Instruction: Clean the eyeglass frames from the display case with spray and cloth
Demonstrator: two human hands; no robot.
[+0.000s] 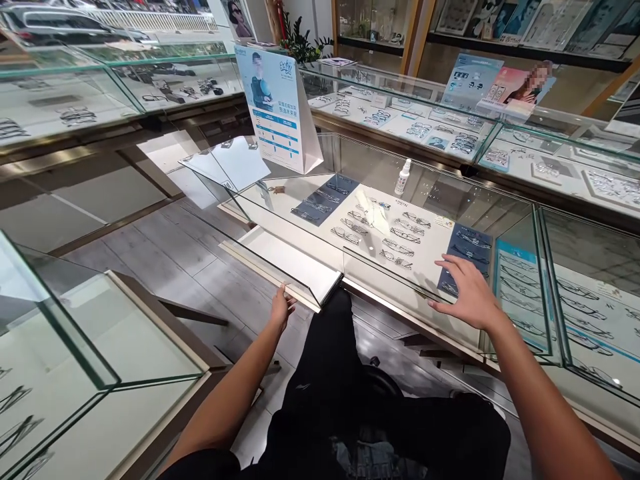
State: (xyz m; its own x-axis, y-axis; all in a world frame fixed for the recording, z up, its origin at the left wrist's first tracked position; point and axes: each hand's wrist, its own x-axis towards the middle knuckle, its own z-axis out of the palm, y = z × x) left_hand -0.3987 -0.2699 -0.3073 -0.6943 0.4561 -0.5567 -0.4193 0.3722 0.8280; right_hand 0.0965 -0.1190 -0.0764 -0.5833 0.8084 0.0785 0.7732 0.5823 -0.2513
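The drawer (295, 259) sticks out from the glass case (423, 257). The left hand (283, 308) is at its front edge, fingers curled; I can't tell if it grips. The right hand (465, 293) is by the case's front glass, thumb and fingers wide apart, near the glasses (399, 247).

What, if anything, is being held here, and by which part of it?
The left hand appears to grip the white glass-fronted drawer by its front edge; the open right hand holds nothing.
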